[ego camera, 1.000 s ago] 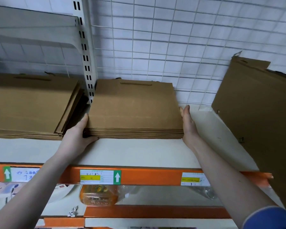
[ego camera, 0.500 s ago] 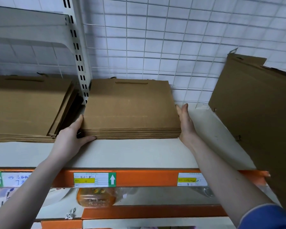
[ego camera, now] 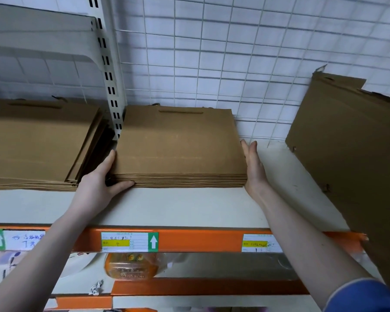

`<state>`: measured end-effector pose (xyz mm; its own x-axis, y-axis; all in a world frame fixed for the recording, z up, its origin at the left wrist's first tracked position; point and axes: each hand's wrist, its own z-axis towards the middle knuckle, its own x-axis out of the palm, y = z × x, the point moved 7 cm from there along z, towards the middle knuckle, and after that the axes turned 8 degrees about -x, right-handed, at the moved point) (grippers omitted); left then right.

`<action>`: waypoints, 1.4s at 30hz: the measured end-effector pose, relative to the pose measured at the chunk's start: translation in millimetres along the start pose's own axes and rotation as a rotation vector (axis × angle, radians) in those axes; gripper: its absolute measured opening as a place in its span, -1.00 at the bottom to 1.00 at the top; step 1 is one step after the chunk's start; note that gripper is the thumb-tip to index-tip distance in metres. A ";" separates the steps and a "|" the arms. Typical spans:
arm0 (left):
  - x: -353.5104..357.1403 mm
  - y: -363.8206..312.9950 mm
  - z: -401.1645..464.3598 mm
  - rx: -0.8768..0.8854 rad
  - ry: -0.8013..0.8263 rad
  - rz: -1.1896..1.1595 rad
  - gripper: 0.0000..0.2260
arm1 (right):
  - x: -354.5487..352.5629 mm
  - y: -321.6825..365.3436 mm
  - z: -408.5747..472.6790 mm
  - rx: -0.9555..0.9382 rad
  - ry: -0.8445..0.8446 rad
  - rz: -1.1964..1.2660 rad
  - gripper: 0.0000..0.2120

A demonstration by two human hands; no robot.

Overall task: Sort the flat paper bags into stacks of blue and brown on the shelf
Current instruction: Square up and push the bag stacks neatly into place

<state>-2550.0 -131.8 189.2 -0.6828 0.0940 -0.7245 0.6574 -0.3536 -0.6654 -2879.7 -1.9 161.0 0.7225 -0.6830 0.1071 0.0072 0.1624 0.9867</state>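
Wire mesh (ego camera: 234, 52) backs the white shelf (ego camera: 189, 208), and a slotted white upright (ego camera: 109, 86) rises at the rear, splitting the space into 2 bays. Left of that upright lies another stack of flat brown bags (ego camera: 38, 145), its edges fanned and untidy, close to the person's left knuckles. On the right, well apart from the middle stack, a batch of brown bags (ego camera: 351, 154) leans tilted against the mesh, its lower corner hanging out past the orange beam (ego camera: 200, 240). That beam carries 3 paper labels; the middle label (ego camera: 129, 242) shows a yellow strip and a green arrow. Below it, on the lower level, sits an orange packet (ego camera: 131, 266), partly blurred, and a small crumpled wrapper (ego camera: 96, 287).

The middle stack of brown paper bags (ego camera: 178, 145) lies flat on the shelf, just right of the upright, its back edge near the mesh. Both arms reach up and forward to it. The left hand (ego camera: 99, 183) cups the near left corner: fingers lie straight along the left side, the thumb runs along the front edge at the bottom. The right hand (ego camera: 253, 167) stands on edge, fingers straight and pressed together, flat against the right side of the stack. A blue sleeve (ego camera: 360, 298) shows at the right forearm.
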 end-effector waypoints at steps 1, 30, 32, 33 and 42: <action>0.4 -0.5 0.4 0.003 0.000 0.005 -0.21 | 0.6 1.0 0.4 -0.004 -0.003 -0.014 -0.40; 8.8 0.1 6.3 0.047 -0.006 0.090 -0.23 | 11.2 26.2 -1.4 -0.387 0.040 -0.720 -0.44; 7.2 -4.3 5.1 0.144 -0.060 0.137 -0.25 | 16.7 36.9 -9.4 -0.545 0.090 -0.990 -0.35; 6.9 -7.4 4.2 0.209 -0.093 0.181 -0.28 | 21.7 39.9 -14.3 -0.620 0.143 -1.124 -0.30; 25.1 -25.0 1.9 0.499 -0.086 0.569 -0.37 | 47.3 28.9 -40.1 -0.833 0.615 -1.636 -0.14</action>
<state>-2584.1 -122.4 188.0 -0.3174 -0.2947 -0.9013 0.7073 -0.7067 -0.0180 -2817.6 -0.9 189.7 -0.2199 -0.2258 -0.9490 0.9641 0.0979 -0.2467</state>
